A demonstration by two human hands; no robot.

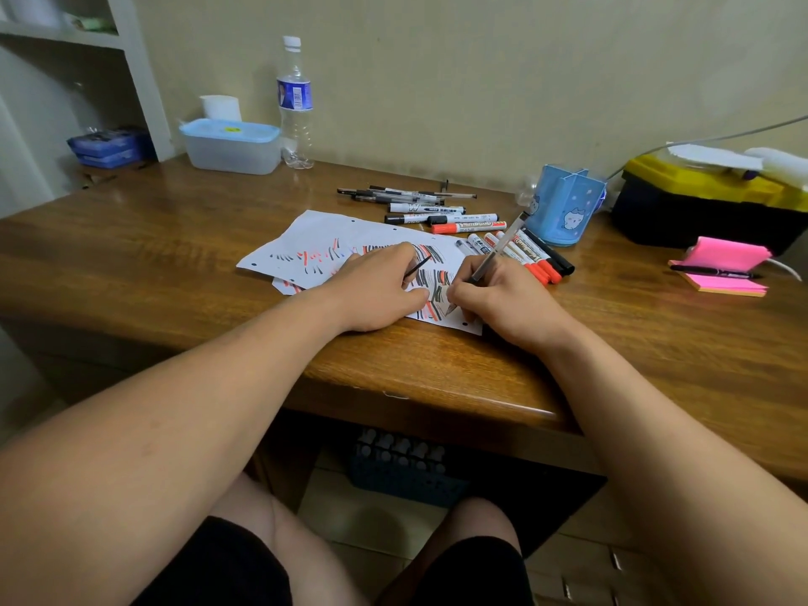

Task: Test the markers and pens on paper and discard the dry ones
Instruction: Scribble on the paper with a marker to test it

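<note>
On the wooden desk (175, 255), your right hand (503, 299) grips a clear-barrelled pen (498, 249), fingers curled tight round it, tip down on the scribbled paper (315, 238) near its front edge. Your left hand (376, 286) rests on the sheet just beside it, pinching a thin black piece (417, 269) too small to name. Just right of the paper lie red-capped markers (538, 260), with more pens (406, 195) behind it.
</note>
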